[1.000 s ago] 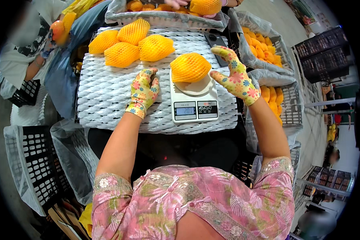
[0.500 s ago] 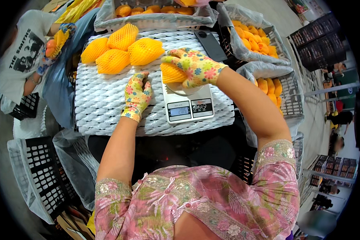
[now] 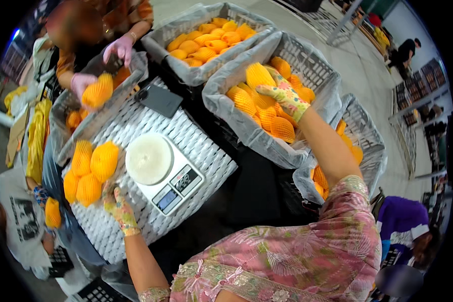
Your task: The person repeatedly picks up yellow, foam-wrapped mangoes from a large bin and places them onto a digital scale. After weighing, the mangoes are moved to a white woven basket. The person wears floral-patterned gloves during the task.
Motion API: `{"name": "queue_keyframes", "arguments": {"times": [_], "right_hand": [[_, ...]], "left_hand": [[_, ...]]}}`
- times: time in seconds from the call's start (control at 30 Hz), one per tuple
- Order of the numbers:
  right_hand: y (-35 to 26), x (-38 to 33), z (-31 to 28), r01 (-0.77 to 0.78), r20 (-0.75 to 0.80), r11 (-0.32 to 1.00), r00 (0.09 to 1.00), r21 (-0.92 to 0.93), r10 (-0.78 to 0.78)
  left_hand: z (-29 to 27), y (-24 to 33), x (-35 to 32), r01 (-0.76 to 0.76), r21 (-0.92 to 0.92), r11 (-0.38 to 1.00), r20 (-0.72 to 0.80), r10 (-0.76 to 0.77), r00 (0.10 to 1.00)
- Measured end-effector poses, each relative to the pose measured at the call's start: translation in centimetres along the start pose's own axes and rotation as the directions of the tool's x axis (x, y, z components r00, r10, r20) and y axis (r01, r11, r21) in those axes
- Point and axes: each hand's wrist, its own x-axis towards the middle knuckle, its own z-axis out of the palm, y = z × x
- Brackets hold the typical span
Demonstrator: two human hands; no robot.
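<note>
My right hand (image 3: 286,96), in a flowered glove, grips a fruit in an orange foam net (image 3: 259,75). It is over a plastic-lined crate (image 3: 221,118) holding several similar netted fruits (image 3: 282,129). My left hand (image 3: 118,209), gloved alike, rests on the padded white table cover (image 3: 100,232) with its fingers slightly apart and nothing in them. Its fingertips are close beside a cluster of netted fruits (image 3: 89,189). Between my hands, the white kitchen scale (image 3: 167,194) stands with nothing on its round plate (image 3: 148,158).
A dark phone (image 3: 159,100) lies at the table's far edge. Another lined crate of netted fruits (image 3: 206,43) stands beyond, and one (image 3: 360,136) at the right. Across the table, a co-worker's pink-gloved hand (image 3: 83,86) holds a netted fruit. Another person (image 3: 20,216) is at the left.
My right hand has lifted the netted fruit off the scale and carried it right, over the crate. My view has turned right. My left hand remains near the fruits on the table.
</note>
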Motion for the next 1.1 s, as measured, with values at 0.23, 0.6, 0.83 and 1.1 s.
{"name": "queue_keyframes", "arguments": {"times": [0.23,0.6,0.83,1.1], "right_hand": [[5.5,-3.5,-3.4,-0.312,-0.098,0.781,0.946,-0.542,0.31],[12.2,1.7,-3.5,-0.066,0.333,0.635,0.807,-0.77,0.488],[10.5,0.7,-3.6,-0.085,0.365,0.713,0.814,-0.696,0.453],[12.0,1.3,-2.9,0.057,0.403,0.691,0.846,-0.72,0.349]], "left_hand": [[13.0,14.5,1.9,-0.267,0.075,0.961,0.385,0.22,0.897],[33.2,19.7,0.3,-0.742,-0.192,0.643,0.847,0.49,0.205],[41.1,15.3,-1.4,-0.886,0.112,0.449,0.992,0.007,0.129],[40.8,18.7,-0.4,-0.93,0.183,0.318,0.929,-0.365,0.058]]}}
